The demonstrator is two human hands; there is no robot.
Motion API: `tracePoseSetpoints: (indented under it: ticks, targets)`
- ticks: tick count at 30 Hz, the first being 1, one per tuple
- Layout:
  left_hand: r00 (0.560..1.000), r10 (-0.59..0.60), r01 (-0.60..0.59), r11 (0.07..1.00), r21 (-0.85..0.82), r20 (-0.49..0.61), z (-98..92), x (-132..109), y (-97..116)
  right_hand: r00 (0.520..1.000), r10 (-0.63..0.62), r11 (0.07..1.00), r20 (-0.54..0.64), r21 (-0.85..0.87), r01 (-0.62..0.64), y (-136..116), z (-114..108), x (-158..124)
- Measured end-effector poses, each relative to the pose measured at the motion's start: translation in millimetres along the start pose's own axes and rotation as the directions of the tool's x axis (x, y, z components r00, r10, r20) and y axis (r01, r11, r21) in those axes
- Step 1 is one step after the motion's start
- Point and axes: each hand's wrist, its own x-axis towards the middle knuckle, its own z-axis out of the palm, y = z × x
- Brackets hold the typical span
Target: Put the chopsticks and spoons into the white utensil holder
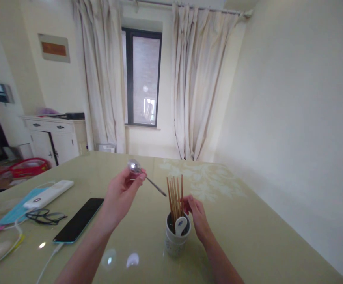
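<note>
In the head view, my left hand (122, 193) is raised over the table and pinches a metal spoon (134, 165) near its shiny bowl. The spoon's thin handle slants down to the right, its tip close to several wooden chopsticks (176, 197). These stand upright in a patterned white cup (174, 244). A white ceramic spoon (180, 226) leans in the same cup, bowl end up. Beside the cup's right side, my right hand (197, 215) has its fingers curled at the rightmost chopstick, seemingly gripping it; the fingertips are partly hidden.
Left on the glossy table (233, 236) lie a black phone (79, 220) with a white cable, eyeglasses (45, 216), a white power strip-like device (49, 194) and a blue mask-like sheet (20, 207). A wall (301, 118) runs along the right.
</note>
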Motion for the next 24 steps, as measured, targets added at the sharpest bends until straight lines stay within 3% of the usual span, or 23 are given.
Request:
tracePoseSetpoints:
  ticks: [4, 11, 19, 24]
  targets:
    - [0.982, -0.022, 0.055, 0.984, -0.171, 0.189, 15.5, -12, 9, 1.000, -0.012, 0.999, -0.016, 0.031, 0.012, 0, -2, 1]
    - [0.946, -0.074, 0.141, 0.971, -0.194, 0.316, 48.4, -25, -25, 1.000, -0.029, 0.998, -0.008, 0.047, 0.030, 2, -4, 4]
    - [0.939, -0.144, 0.191, 0.974, -0.124, 0.314, 65.0, -36, -40, 0.999, -0.029, 0.998, -0.022, 0.049, 0.030, 2, -6, 3]
    - [0.930, -0.245, 0.260, 0.965, -0.019, 0.273, 78.0, -50, -61, 1.000, -0.019, 0.998, -0.015, 0.055, 0.020, 2, -4, 3]
